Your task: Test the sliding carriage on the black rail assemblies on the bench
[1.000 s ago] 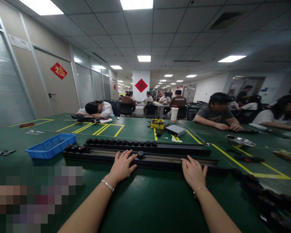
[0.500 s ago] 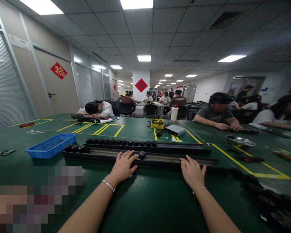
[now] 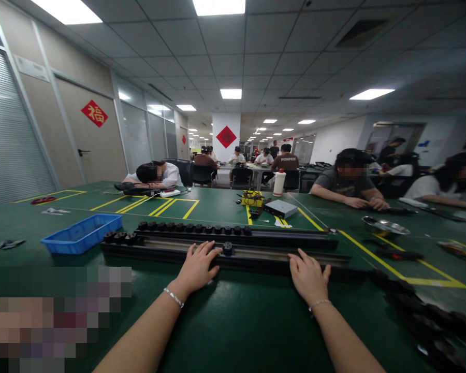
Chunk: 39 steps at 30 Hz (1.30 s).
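A long black channel rail [image 3: 264,264] lies across the green table in front of me. My left hand [image 3: 198,267] rests on it with the fingers spread, just left of a single small black part [image 3: 228,248] sitting in the channel. Farther right on the same rail lies my right hand [image 3: 308,274], fingers apart and holding nothing. Three black parts [image 3: 119,237] stand at the rail's left end. Behind it, a second black rail [image 3: 295,238] carries a row of several black parts [image 3: 199,228].
A blue bin [image 3: 81,235] stands left of the rails. Many black parts [image 3: 431,316] lie at the lower right. Behind are a grey box [image 3: 280,208], a yellow object [image 3: 252,197], a bottle [image 3: 279,183] and a metal bowl [image 3: 386,226]. People sit around the table.
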### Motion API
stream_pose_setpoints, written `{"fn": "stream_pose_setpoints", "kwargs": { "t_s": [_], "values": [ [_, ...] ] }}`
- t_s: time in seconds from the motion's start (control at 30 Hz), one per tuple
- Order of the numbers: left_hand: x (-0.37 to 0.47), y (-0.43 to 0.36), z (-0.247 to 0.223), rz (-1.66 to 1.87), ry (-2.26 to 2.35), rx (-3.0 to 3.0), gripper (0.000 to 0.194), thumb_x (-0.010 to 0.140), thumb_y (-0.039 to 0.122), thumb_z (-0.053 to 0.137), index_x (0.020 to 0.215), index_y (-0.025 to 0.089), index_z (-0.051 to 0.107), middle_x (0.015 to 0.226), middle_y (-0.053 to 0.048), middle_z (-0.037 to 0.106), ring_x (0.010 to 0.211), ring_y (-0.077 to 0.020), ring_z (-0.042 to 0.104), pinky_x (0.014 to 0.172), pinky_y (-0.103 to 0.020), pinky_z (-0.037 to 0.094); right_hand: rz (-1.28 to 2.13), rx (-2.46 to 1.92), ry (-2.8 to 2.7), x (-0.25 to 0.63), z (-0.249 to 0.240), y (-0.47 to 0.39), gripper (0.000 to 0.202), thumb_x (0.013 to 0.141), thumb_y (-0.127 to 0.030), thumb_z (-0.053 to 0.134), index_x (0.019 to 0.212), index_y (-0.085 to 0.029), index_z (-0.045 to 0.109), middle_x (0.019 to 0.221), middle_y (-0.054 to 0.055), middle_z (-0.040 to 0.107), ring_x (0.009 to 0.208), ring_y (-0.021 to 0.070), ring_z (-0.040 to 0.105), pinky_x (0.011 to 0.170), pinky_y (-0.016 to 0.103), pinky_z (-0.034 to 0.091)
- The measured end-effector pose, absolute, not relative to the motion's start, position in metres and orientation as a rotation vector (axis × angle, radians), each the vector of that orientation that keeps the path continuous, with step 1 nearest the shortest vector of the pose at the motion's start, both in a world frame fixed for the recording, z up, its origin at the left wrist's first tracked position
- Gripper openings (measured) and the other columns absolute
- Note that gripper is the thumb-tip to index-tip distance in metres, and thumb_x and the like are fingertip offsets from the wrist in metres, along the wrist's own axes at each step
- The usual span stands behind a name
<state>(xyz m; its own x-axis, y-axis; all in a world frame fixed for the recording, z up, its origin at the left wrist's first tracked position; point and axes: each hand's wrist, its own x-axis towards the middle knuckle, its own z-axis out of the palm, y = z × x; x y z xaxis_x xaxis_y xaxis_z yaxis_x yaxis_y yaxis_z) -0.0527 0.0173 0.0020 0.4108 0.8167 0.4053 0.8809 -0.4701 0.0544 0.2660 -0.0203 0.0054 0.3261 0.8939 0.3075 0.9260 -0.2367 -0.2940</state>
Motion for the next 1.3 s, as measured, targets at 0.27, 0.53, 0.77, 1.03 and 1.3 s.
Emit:
{"fn": "stream_pose_setpoints", "kwargs": {
  "t_s": [0.27,0.53,0.77,1.03,1.3],
  "values": [
    [-0.047,0.013,0.005,-0.641,-1.462,-2.555,0.044,0.08,0.032,0.052,0.123,0.027,0.047,0.135,-0.003,0.048,0.126,-0.0221,0.038,0.108,-0.048,0.017,-0.097,-2.185,-1.607,0.267,0.005,-0.02,0.051,0.089,-0.041,0.019,0.116,-0.03,0.061,0.14,0.002,0.042,0.126,0.0253,0.035,0.103,0.064,0.009],
    [-0.046,0.013,0.008,-0.628,-1.475,-2.608,0.044,0.08,0.033,0.051,0.124,0.024,0.046,0.123,-0.004,0.058,0.116,-0.0214,0.048,0.107,-0.048,0.016,-0.138,-2.186,-1.591,0.264,0.004,-0.02,0.047,0.089,-0.039,0.022,0.114,-0.031,0.061,0.139,0.002,0.043,0.124,0.0239,0.037,0.103,0.064,0.009],
    [-0.044,0.013,0.007,-0.599,-1.487,-2.576,0.044,0.081,0.033,0.051,0.125,0.029,0.046,0.116,-0.002,0.06,0.112,-0.0212,0.049,0.108,-0.048,0.014,-0.147,-2.184,-1.588,0.265,0.004,-0.02,0.047,0.088,-0.039,0.023,0.113,-0.031,0.062,0.139,0.002,0.043,0.124,0.0244,0.038,0.103,0.064,0.01],
    [-0.041,0.012,0.009,-0.551,-1.529,-2.556,0.045,0.082,0.034,0.049,0.126,0.032,0.045,0.112,-0.002,0.06,0.109,-0.0217,0.05,0.107,-0.051,0.011,-0.135,-2.191,-1.597,0.264,0.007,-0.021,0.049,0.089,-0.038,0.021,0.115,-0.031,0.061,0.139,0.002,0.043,0.124,0.0246,0.037,0.103,0.064,0.009],
    [-0.035,0.007,0.005,-0.558,-1.437,-2.572,0.053,0.078,0.034,0.051,0.129,0.023,0.041,0.126,-0.007,0.054,0.118,-0.0238,0.044,0.109,-0.049,0.009,-0.125,-2.174,-1.608,0.261,0.005,-0.021,0.05,0.09,-0.04,0.019,0.116,-0.031,0.06,0.139,0.003,0.043,0.126,0.0239,0.035,0.103,0.064,0.009]
  ]
}}
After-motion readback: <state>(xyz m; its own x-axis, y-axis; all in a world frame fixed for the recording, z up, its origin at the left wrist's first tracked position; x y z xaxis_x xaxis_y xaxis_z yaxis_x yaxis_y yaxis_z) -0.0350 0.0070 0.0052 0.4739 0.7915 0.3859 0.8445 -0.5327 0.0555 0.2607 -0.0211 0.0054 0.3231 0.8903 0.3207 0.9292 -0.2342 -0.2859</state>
